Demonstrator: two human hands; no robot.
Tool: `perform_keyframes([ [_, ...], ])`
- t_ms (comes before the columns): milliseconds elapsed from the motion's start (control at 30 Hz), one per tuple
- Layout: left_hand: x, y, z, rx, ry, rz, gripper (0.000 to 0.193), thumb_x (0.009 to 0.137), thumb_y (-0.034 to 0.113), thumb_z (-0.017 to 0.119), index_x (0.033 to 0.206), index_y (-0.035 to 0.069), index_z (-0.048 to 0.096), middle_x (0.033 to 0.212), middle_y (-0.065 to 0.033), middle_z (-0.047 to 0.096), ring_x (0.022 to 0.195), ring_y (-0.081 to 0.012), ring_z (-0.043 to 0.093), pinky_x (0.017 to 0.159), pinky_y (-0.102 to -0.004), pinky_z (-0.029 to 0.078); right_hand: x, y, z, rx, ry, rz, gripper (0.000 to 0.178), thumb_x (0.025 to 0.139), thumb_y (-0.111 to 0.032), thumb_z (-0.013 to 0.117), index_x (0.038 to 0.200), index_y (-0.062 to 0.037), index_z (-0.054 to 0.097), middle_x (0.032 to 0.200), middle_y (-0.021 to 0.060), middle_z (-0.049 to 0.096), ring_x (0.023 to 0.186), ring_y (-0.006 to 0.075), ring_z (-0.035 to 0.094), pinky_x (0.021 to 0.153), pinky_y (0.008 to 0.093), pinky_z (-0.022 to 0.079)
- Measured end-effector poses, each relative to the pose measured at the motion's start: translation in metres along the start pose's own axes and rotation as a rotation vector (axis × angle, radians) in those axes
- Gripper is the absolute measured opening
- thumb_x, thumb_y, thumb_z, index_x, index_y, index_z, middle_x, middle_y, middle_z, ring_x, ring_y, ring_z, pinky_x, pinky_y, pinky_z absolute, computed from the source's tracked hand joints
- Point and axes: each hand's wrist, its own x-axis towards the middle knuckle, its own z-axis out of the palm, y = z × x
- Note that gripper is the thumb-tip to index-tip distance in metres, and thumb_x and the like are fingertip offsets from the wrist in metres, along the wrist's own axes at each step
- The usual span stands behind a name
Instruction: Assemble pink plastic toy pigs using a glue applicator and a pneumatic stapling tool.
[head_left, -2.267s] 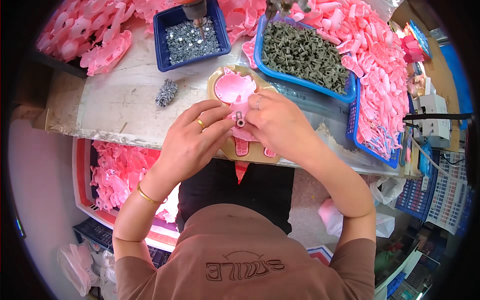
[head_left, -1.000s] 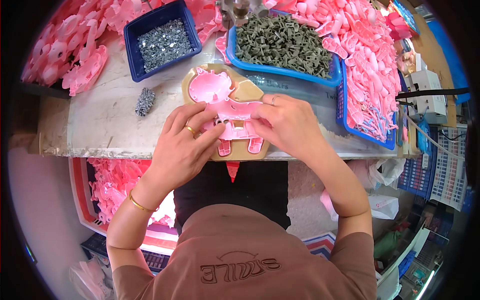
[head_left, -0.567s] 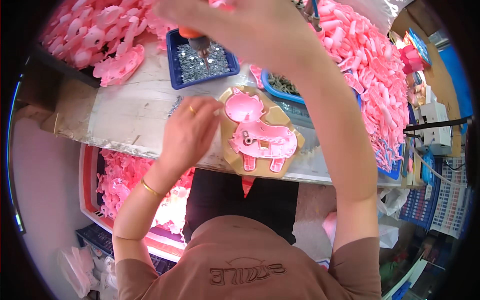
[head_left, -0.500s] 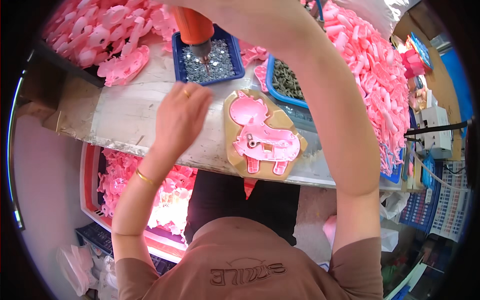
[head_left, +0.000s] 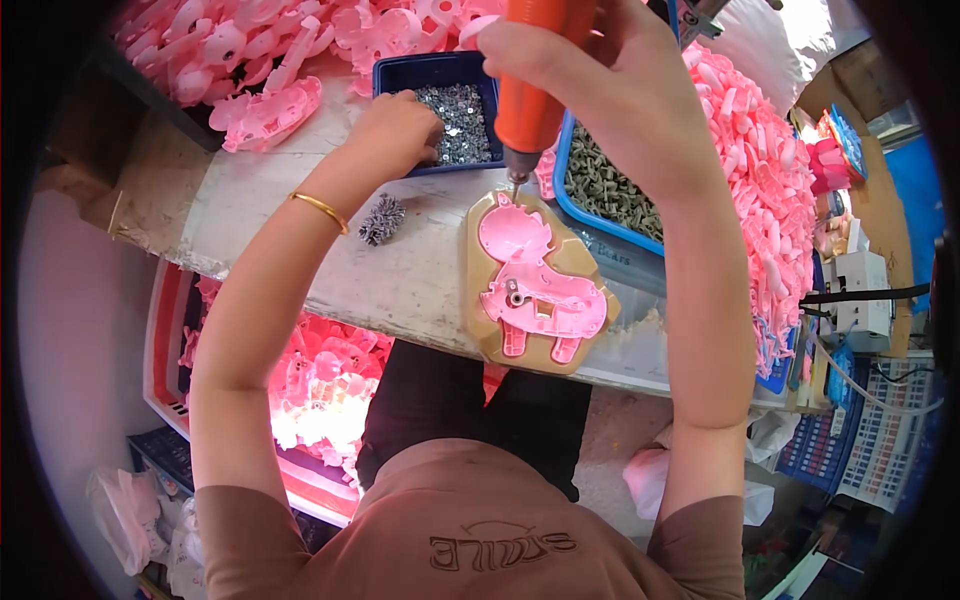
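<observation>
My right hand (head_left: 635,105) is wrapped round an orange power screwdriver (head_left: 540,90), held upright. Its bit points down at the ear of a pink plastic animal-shaped shell half (head_left: 550,290); whether it touches I cannot tell. That shell lies in a tan fixture block (head_left: 480,335), with a small metal part on its body. My left hand (head_left: 390,140) is at the near left edge of a dark blue tray (head_left: 440,68) of small shiny metal pieces, fingers curled and fingertips partly hidden. Beside my left wrist, a spiky grey clump of what look like screws (head_left: 382,220) sits on the worktable.
A light blue bin (head_left: 570,205) of dull grey metal parts stands right of the tray. Pink shells (head_left: 265,112) heap up at the far left, and small pink parts (head_left: 750,150) at the right. Below the table's front edge is a crate of pink pieces (head_left: 335,370).
My right hand has brought the screwdriver from above the dark blue tray over to the shell's ear. My left hand has moved up to that tray, and the grey clump now shows on the table.
</observation>
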Motion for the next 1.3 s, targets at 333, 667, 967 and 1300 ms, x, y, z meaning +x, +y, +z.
perform_keyframes([
  [333,-0.02,0.016,-0.013,0.018,0.152,-0.005,0.015,0.089,0.022,0.063,0.08,0.011,0.068,0.082,-0.0039,0.07,0.089,-0.0254,0.064,0.071,-0.0408,0.054,-0.013,-0.012,-0.012,0.081,-0.09,0.093,0.04,0.093,-0.016,0.071,0.123,-0.0015,0.049,0.081,0.0029,0.061,0.063,0.0102,0.061,0.058,0.0262,0.052],
  [667,-0.045,0.103,-0.016,-0.475,0.503,0.254,0.016,0.078,0.024,0.077,0.086,0.012,0.069,0.08,-0.0008,0.065,0.081,-0.0201,0.063,0.065,-0.0334,0.053,-0.036,0.004,0.004,0.359,0.052,0.102,0.023,0.09,-0.007,0.069,0.11,0.0005,0.059,0.08,-0.0003,0.061,0.067,0.0054,0.057,0.06,0.0213,0.045],
  [967,-0.049,0.14,-0.015,-0.616,0.5,0.247,0.016,0.08,0.023,0.077,0.081,0.01,0.067,0.078,-0.0016,0.065,0.079,-0.0214,0.063,0.064,-0.0351,0.052,-0.064,0.012,0.009,0.325,0.271,0.054,0.021,0.089,-0.003,0.069,0.108,0.0017,0.063,0.086,0.0008,0.064,0.074,0.0054,0.06,0.065,0.0221,0.048],
  [1300,-0.063,0.157,-0.025,-0.713,0.331,0.202,0.029,0.08,0.027,0.077,0.101,0.009,0.067,0.083,-0.0054,0.066,0.083,-0.0256,0.064,0.065,-0.0389,0.052,-0.077,0.024,-0.001,0.406,0.153,0.107,0.025,0.086,-0.009,0.072,0.107,0.0009,0.064,0.087,0.0042,0.066,0.074,0.0103,0.063,0.066,0.0262,0.05],
])
